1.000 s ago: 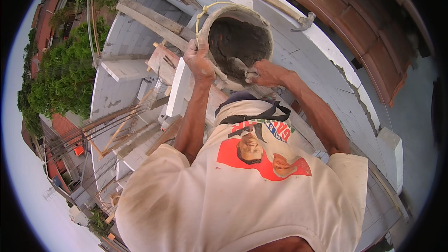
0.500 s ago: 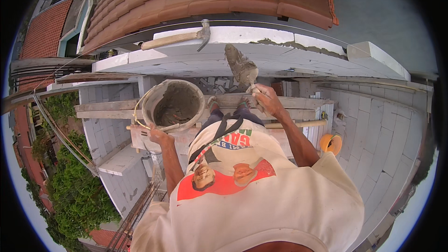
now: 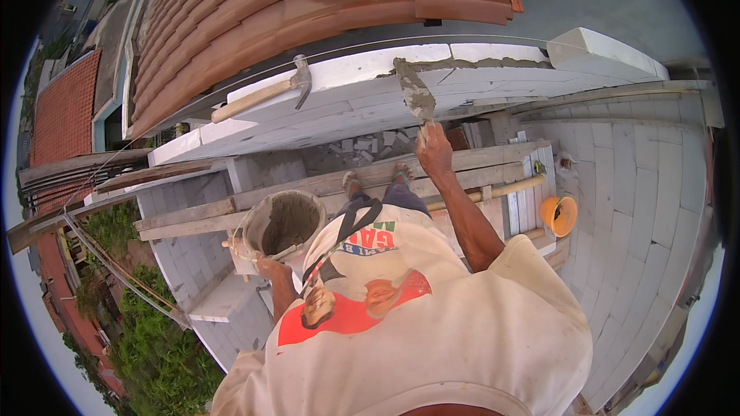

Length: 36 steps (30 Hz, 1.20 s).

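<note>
My right hand (image 3: 434, 148) is closed on the handle of a trowel (image 3: 417, 96). Grey mortar coats its blade, and the tip reaches the mortar-smeared top edge of the white block wall (image 3: 331, 112). My left hand (image 3: 274, 268) is closed at the near edge of a bucket (image 3: 255, 219), by its handle; the exact grip is partly hidden. Wet mortar (image 3: 291, 219) lies inside the bucket. Left of the trowel, a claw hammer (image 3: 254, 101) with a wooden handle rests on the wall top. A larger white block (image 3: 600, 52) sits at the wall's right end.
Wooden planks (image 3: 470, 160) run beneath me, with my feet (image 3: 352, 182) on them. Block rubble (image 3: 368, 142) lies below, between planks and wall. A thin string stretches along the wall. Beyond stands a tiled roof (image 3: 324, 0). An orange bowl-shaped thing (image 3: 559, 216) is at right.
The trowel has moved toward the wall's top edge, its tip now at the mortar there. My left hand and the bucket sit slightly lower in the picture. The whole view has shifted.
</note>
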Available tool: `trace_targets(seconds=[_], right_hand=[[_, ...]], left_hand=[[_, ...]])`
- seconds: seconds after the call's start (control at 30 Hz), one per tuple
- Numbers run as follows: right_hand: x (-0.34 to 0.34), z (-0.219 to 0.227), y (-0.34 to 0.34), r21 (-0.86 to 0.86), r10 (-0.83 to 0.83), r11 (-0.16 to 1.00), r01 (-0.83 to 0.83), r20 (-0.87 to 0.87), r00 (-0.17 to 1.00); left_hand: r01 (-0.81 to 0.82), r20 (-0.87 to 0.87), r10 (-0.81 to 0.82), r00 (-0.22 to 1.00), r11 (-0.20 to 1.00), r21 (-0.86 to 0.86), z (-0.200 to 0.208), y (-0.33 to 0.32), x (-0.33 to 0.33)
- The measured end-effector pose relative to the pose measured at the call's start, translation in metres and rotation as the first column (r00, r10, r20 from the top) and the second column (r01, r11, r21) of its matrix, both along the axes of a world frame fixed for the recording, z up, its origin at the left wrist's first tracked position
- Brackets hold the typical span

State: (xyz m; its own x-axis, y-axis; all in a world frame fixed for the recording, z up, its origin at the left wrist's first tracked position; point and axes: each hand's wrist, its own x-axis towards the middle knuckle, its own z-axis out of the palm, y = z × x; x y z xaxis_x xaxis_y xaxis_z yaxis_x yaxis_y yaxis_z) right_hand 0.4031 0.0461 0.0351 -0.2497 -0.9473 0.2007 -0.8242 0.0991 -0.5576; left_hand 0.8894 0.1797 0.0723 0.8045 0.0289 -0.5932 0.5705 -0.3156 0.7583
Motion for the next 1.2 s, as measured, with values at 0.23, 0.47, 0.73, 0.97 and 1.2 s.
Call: trace_targets(seconds=[0.23, 0.47, 0.73, 0.97, 1.2], right_hand=[[0.032, 0.032, 0.015, 0.067, 0.255, 0.964, -0.259, 0.062, 0.965], [0.055, 0.028, -0.028, -0.067, 0.149, 0.987, -0.145, 0.065, 0.987], [0.058, 0.081, -0.003, 0.121, 0.305, 0.946, -0.300, -0.023, 0.952], [0.018, 0.127, -0.084, 0.293, 0.250, 0.949, -0.117, -0.474, 0.844], [-0.114, 0.146, -0.130, 0.436, 0.187, 0.893, 0.113, -0.586, 0.788]], left_hand=[[0.010, -0.013, -0.012, 1.000, 0.996, -0.084, -0.008, -0.006, 0.000], [0.039, -0.005, -0.040, 0.999, 0.987, -0.156, -0.014, -0.023, 0.000], [0.103, -0.022, -0.107, 0.994, 0.982, -0.156, -0.012, -0.029, -0.004], [0.192, 0.000, -0.194, 0.981, 0.971, -0.140, 0.003, -0.044, -0.016], [0.256, 0.103, -0.239, 0.965, 0.945, -0.202, 0.010, -0.036, -0.011]])
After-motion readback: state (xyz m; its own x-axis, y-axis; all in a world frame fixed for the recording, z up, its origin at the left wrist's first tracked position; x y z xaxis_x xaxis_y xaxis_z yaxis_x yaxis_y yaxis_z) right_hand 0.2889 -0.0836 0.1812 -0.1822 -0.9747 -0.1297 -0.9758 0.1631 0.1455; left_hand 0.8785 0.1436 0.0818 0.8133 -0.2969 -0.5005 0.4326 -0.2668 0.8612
